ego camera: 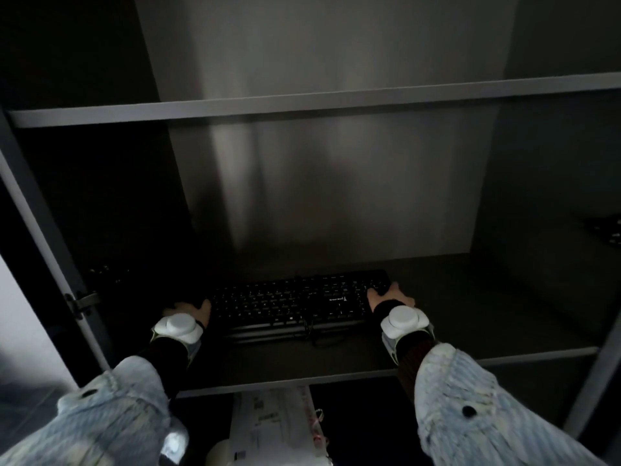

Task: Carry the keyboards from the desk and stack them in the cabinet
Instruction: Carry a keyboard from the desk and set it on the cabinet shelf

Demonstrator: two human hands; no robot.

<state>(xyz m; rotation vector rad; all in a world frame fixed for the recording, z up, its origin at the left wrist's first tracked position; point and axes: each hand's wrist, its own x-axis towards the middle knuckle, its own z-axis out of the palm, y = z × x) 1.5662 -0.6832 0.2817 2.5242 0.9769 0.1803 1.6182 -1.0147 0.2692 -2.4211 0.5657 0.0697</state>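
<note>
A black keyboard (295, 299) lies on top of at least one other keyboard on the dark cabinet shelf (470, 331), its cable trailing over the front edge. My left hand (191, 311) grips the keyboard's left end. My right hand (391, 294) grips its right end, thumb on the keys. Both wrists carry white round devices, and pale denim sleeves cover my forearms.
An upper shelf (302, 102) crosses above. The cabinet's left frame with a hinge (80, 302) stands close to my left arm. A white printed package (275, 422) sits on the level below. A dark object (605, 230) shows at the right edge.
</note>
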